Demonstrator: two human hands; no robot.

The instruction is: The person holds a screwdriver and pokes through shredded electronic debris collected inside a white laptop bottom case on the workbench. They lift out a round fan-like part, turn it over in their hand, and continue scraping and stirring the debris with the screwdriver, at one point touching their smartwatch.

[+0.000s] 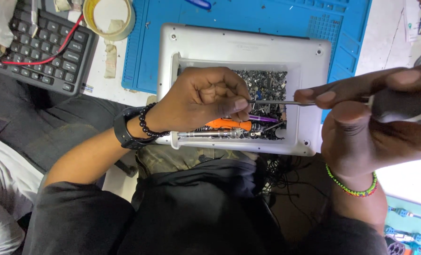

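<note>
A thin metal rod (pixel 274 102), lying left-right above the white tray (pixel 309 71) of small parts, is pinched at its left end by the closed left hand (pixel 205 99) and at its right by the gripping right hand (pixel 371 118).

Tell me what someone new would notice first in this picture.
Two hands meet in the middle: the left hand pinches the tip of a thin metal rod that the right hand holds. Under them sits a grey tray full of small dark parts, on a blue mat. A black keyboard lies top left.
</note>
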